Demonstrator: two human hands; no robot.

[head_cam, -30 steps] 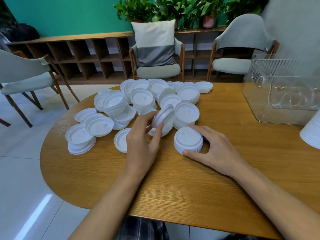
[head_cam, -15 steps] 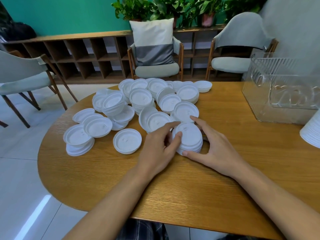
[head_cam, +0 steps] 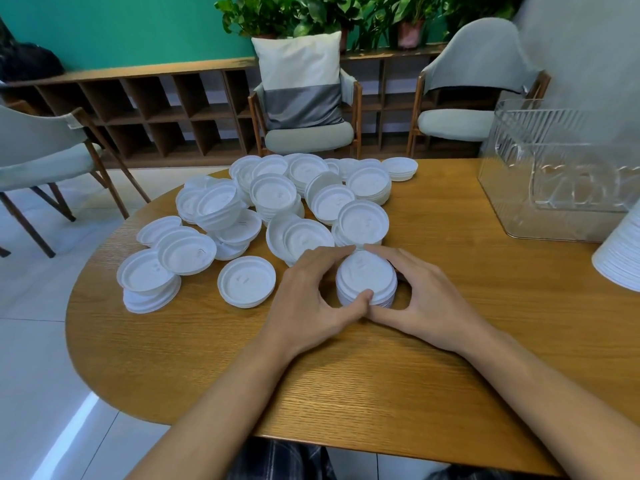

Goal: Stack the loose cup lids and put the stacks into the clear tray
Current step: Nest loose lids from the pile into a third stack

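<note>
Cup lids (head_cam: 273, 197) sprawl loose across the table (head_cam: 346, 375), well apart from the clear tray (head_cam: 519, 202) at its far right. A short stack (head_cam: 366, 277) stands upright at the pile's near edge, axis vertical, tops up. The left hand (head_cam: 308, 299) and right hand (head_cam: 426, 299) cup it, fingers curled round its sides. An uneven squeeze could skew or topple it.

Lids (head_cam: 273, 195): white moulded plastic, smooth, faint sheen. Table (head_cam: 346, 375): wood with visible grain, satin finish. Tray (head_cam: 554, 188) at the table's far right: clear ribbed plastic, glossy. Chair (head_cam: 308, 137) behind the table: matt cloth on a wooden frame; its cushion (head_cam: 301, 74) is matt cloth. Floor (head_cam: 31, 341) left of the table: glossy tile.
</note>
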